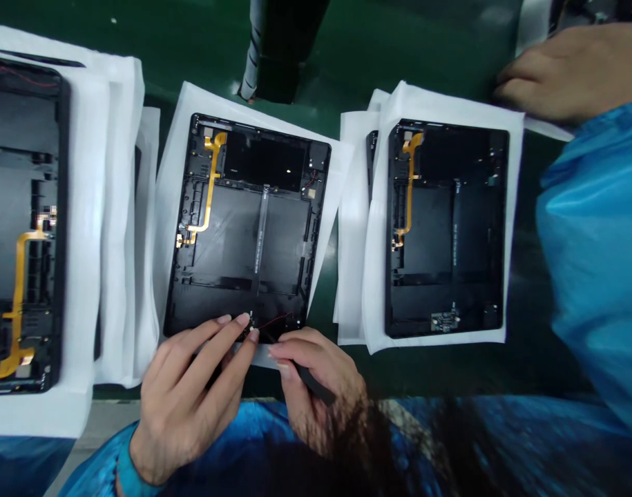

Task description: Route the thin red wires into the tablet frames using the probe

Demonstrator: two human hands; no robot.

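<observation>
Your left fingers (227, 338), slightly spread, touch the lower edge of a tablet housing (243, 235) at bottom center; your right fingers (295, 345) curl around a black tool (316, 383). The housing lies on white foam (173, 186) on the green tabletop (347, 48). A second housing (450, 221) lies right; a co-worker's hand (569, 72) rests upper right.

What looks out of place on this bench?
The middle tablet back housing sits tilted on its white foam sheet, unlike the squarer housing beside it. A thin red wire lies loose at its lower edge, by the left hand and the black tool.
</observation>
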